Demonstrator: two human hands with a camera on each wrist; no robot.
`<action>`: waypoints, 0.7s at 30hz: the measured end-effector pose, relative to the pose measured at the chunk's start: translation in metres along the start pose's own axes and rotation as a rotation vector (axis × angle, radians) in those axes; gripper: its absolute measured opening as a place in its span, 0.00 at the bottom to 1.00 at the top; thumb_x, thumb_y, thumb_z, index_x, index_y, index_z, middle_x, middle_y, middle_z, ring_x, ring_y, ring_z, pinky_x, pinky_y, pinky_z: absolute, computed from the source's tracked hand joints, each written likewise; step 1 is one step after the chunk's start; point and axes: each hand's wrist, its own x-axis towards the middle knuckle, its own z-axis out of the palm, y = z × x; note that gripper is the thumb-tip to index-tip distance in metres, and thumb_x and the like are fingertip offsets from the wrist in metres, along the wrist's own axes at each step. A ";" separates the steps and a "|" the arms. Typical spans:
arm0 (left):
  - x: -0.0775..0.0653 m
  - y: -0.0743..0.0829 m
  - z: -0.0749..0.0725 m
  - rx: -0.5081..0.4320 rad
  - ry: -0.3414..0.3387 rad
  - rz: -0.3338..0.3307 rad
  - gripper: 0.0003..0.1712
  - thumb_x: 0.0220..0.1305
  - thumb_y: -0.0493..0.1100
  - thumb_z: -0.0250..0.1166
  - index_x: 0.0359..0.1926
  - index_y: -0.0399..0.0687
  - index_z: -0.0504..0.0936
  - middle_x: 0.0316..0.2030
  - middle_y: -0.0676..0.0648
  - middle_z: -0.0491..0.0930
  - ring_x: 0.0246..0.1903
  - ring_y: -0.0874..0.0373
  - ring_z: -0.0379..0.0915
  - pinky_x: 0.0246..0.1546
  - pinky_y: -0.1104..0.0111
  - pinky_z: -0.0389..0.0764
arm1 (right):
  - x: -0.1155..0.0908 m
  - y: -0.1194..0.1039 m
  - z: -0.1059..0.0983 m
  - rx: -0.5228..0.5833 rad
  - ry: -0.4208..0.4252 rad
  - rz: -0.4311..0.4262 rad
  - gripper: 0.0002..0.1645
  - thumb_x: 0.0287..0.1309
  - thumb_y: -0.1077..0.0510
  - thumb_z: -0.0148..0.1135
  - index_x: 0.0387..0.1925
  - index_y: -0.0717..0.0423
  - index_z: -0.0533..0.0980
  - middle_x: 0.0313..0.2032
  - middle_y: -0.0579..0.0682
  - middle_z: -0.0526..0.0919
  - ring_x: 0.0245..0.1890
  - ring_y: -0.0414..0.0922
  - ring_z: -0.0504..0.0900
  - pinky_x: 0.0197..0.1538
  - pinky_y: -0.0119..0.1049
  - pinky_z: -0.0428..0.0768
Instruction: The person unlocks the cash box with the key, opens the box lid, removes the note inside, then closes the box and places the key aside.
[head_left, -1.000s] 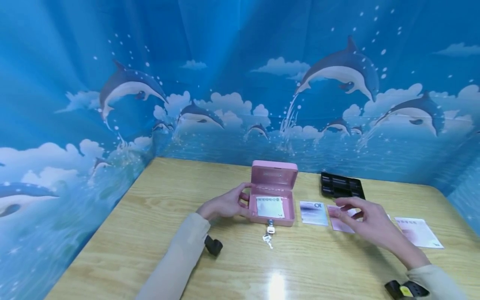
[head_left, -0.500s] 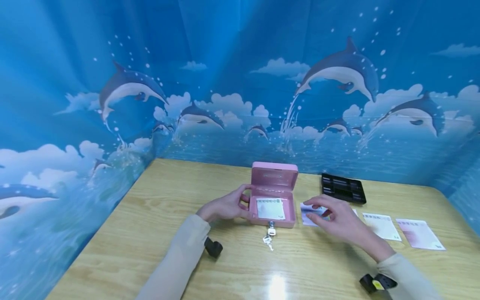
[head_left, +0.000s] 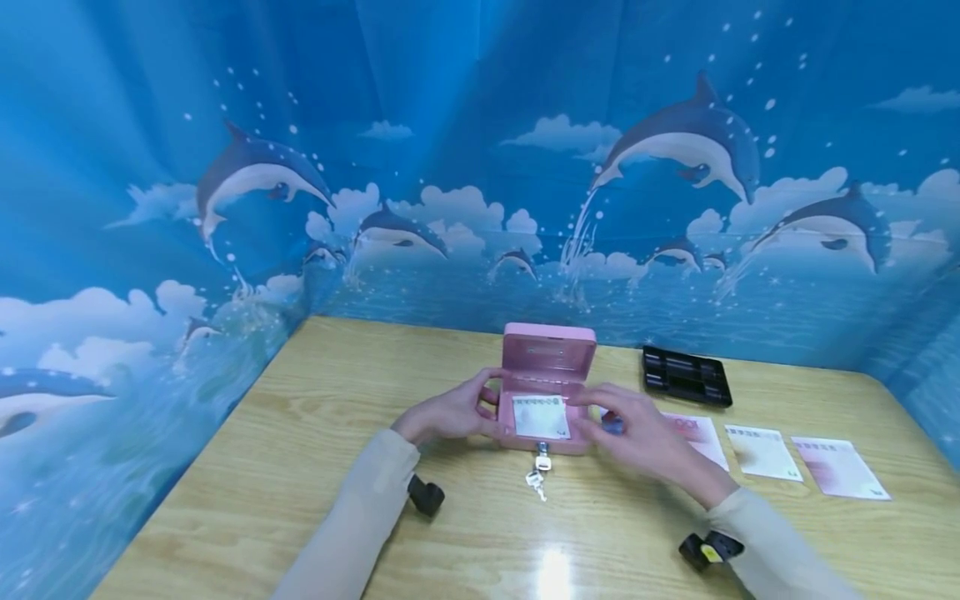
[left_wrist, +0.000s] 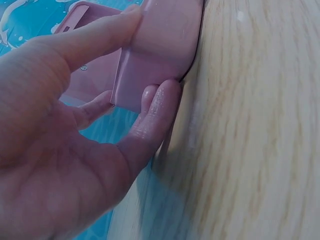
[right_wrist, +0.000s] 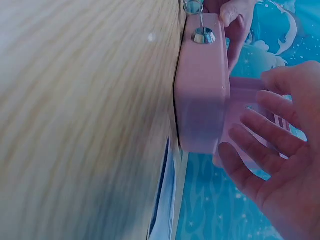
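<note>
From where I stand, the pink cash box [head_left: 566, 447] sits near the far edge of the desk [head_left: 465, 533], around its middle, with the lid [head_left: 547, 354] raised and one pale note [head_left: 540, 418] lying inside. The left hand [head_left: 450, 410] grips the box's left wall, the thumb toward the front. The right hand [head_left: 641, 435] is at the right wall with fingers loosely spread; I see nothing held in it, and I cannot tell if the fingertips touch the rim. A bluish note [head_left: 611, 423] lies partly hidden below this hand; three others, a pink note [head_left: 701, 437] nearest, continue toward the desk's right edge. In my judgement, the box may turn or slide if the right fingers push its side while the left grip is weak. A knock on the lid could drop it on the fingers. The keys [head_left: 543, 463], hanging at the front, could catch a sleeve, and a low right palm might drag the bluish note out of place.
</note>
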 end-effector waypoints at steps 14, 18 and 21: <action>0.001 0.000 0.001 -0.002 0.007 -0.017 0.53 0.58 0.43 0.77 0.78 0.61 0.55 0.60 0.43 0.74 0.53 0.52 0.78 0.60 0.56 0.80 | 0.027 0.001 0.021 -0.063 -0.205 0.065 0.27 0.77 0.39 0.48 0.64 0.47 0.78 0.57 0.49 0.86 0.56 0.50 0.84 0.59 0.51 0.82; 0.002 0.000 0.001 -0.011 0.008 -0.014 0.54 0.58 0.42 0.77 0.78 0.61 0.55 0.59 0.43 0.73 0.53 0.52 0.78 0.58 0.57 0.81 | 0.029 0.001 0.022 -0.038 -0.194 0.073 0.25 0.78 0.40 0.49 0.62 0.48 0.80 0.54 0.47 0.87 0.53 0.45 0.84 0.55 0.47 0.83; 0.003 0.000 0.001 -0.019 0.009 -0.010 0.54 0.58 0.41 0.76 0.78 0.60 0.54 0.60 0.42 0.73 0.53 0.52 0.78 0.58 0.57 0.81 | 0.031 0.002 0.022 -0.029 -0.187 0.071 0.25 0.77 0.41 0.50 0.62 0.49 0.80 0.55 0.47 0.87 0.54 0.46 0.85 0.57 0.48 0.83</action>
